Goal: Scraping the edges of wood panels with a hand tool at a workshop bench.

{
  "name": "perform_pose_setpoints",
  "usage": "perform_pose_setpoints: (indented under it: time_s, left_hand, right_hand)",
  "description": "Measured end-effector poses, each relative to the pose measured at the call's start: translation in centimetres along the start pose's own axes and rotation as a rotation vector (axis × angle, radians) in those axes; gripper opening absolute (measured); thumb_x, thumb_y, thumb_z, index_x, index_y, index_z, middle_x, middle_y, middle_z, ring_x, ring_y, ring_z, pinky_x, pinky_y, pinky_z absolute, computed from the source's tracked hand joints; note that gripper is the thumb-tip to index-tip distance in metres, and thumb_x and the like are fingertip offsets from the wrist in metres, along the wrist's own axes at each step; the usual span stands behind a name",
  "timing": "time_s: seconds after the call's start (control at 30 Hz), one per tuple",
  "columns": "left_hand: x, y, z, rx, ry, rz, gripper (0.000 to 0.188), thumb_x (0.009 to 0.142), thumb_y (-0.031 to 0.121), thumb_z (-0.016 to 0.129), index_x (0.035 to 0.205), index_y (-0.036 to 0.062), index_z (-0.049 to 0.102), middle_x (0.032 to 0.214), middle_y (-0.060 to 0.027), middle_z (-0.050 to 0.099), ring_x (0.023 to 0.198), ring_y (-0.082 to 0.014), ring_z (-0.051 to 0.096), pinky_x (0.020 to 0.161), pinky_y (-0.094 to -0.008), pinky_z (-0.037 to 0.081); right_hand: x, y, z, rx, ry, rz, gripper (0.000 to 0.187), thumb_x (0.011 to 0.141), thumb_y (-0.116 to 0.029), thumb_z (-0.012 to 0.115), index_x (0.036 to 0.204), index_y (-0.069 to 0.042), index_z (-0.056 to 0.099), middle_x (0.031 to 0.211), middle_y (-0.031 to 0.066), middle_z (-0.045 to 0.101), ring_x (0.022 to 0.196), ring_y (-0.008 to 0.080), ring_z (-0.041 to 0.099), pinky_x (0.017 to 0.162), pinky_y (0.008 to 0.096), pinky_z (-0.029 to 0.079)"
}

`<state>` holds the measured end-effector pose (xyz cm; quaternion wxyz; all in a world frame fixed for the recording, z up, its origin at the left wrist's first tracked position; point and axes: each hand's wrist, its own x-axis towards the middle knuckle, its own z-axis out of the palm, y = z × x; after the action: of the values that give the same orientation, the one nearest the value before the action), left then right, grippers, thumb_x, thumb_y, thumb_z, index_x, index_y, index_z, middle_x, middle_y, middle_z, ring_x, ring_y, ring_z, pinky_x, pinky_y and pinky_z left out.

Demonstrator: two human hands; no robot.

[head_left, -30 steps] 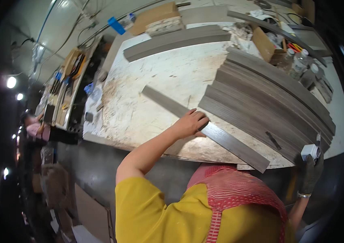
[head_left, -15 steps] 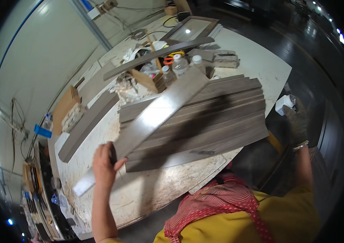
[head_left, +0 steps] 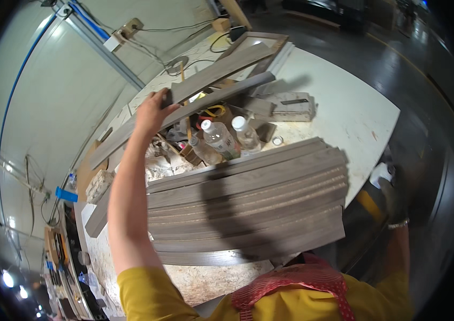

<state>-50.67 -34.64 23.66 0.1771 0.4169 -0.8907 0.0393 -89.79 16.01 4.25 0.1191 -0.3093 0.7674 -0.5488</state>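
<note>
My left hand [head_left: 154, 113] reaches over the far left part of the worktable, its fingers and thumb closed on a long grey-brown wooden board [head_left: 221, 67]. Just on the near side of that board lies a narrower strip [head_left: 232, 92], slanting the same way. A stack of similar grey-brown boards [head_left: 248, 200] covers the near middle of the table. Off the table's right edge, my right hand [head_left: 394, 198] wears a dark glove. Its fingers are closed round a small white object [head_left: 381, 174], whose kind I cannot make out.
Clear plastic bottles [head_left: 221, 140] with white caps stand behind the stack, beside scissors with coloured handles [head_left: 215, 111] and clutter. A pale block [head_left: 291, 107] sits on the white worktable [head_left: 344, 96]. At the back lies a framed panel [head_left: 277, 45]. A blue object [head_left: 66, 193] is at the left.
My left hand has carried the board from above the stack to the back of the table, beyond the narrow strip. The right hand still holds the white object, slightly lower in view.
</note>
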Motion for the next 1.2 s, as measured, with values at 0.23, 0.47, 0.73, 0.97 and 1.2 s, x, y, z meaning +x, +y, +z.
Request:
perform_pose_setpoints:
  time_s: [0.23,0.47,0.73,0.97,1.2]
  left_hand:
    - [4.4,2.0,12.3,-0.004,-0.028,-0.122,0.063,0.076,0.051,0.069,0.125,0.0133,0.056,0.113,-0.0149,0.061,0.106,-0.0327,0.058,0.087,-0.0450,0.045]
    - [5.2,-2.3,15.0,-0.048,0.012,-0.173,0.065,0.073,0.055,0.069,0.125,0.0183,0.056,0.107,-0.0118,0.060,0.104,-0.0312,0.058,0.086,-0.0473,0.043]
    - [7.3,-3.2,18.6,-0.067,0.037,0.001,0.059,0.072,0.052,0.071,0.115,0.0125,0.063,0.107,-0.0131,0.057,0.104,-0.0312,0.057,0.086,-0.0429,0.047]
    - [8.4,-2.2,19.1,-0.108,-0.050,0.029,0.062,0.074,0.055,0.069,0.118,0.0121,0.062,0.106,-0.0156,0.059,0.100,-0.0333,0.059,0.086,-0.0437,0.048]
    - [8.7,0.0,18.6,-0.047,-0.173,0.057,0.071,0.078,0.065,0.058,0.122,0.0090,0.056,0.110,-0.0202,0.060,0.102,-0.0367,0.059,0.085,-0.0453,0.048]
  right_hand:
    - [1.5,4.2,-2.0,-0.066,0.107,-0.044,0.036,0.085,-0.004,0.060,0.120,0.000,0.054,0.117,0.0117,0.056,0.108,0.0247,0.054,0.089,0.0339,0.046]
    - [5.4,5.0,0.7,-0.136,-0.129,-0.161,0.043,0.089,-0.005,0.054,0.130,0.004,0.045,0.129,0.0108,0.050,0.119,0.0202,0.045,0.100,0.0319,0.034]
    - [9.6,5.1,4.7,-0.044,-0.161,-0.030,0.039,0.086,0.001,0.055,0.125,0.001,0.048,0.116,0.0068,0.053,0.098,0.0129,0.050,0.081,0.0255,0.042]
    - [16.2,2.8,10.0,-0.235,-0.175,-0.039,0.035,0.084,-0.005,0.060,0.118,-0.002,0.053,0.090,0.0011,0.054,0.072,0.0083,0.049,0.062,0.0238,0.041]
    - [19.0,7.0,10.1,-0.328,-0.118,-0.091,0.036,0.085,-0.004,0.061,0.121,-0.002,0.053,0.122,0.0124,0.058,0.101,0.0173,0.058,0.074,0.0253,0.049]
